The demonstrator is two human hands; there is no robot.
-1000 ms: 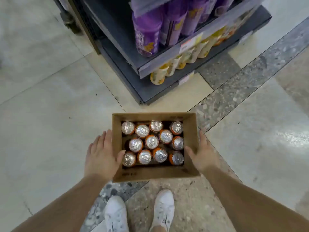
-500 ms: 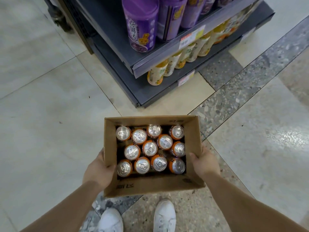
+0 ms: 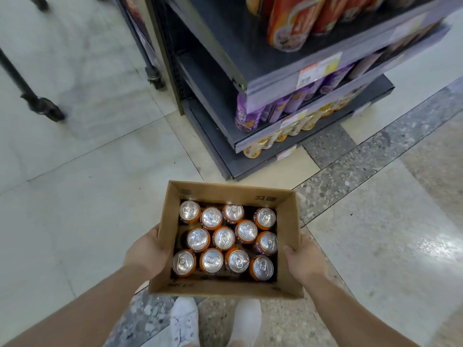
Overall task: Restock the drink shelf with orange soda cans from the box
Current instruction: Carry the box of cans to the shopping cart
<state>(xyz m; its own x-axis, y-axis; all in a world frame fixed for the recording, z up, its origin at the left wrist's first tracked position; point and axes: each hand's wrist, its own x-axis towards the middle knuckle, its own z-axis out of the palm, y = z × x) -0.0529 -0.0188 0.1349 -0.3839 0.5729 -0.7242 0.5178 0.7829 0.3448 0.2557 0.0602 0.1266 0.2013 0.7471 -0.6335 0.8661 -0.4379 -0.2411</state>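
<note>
Head view: left hand (image 3: 146, 256) at nine o'clock and right hand (image 3: 304, 264) at three grip the box (image 3: 226, 289); twelve orange soda cans (image 3: 223, 237) likely make it heavy and saggy, so support underneath.

upper shelf cans (image 3: 295, 23) blurred, cut off
</note>
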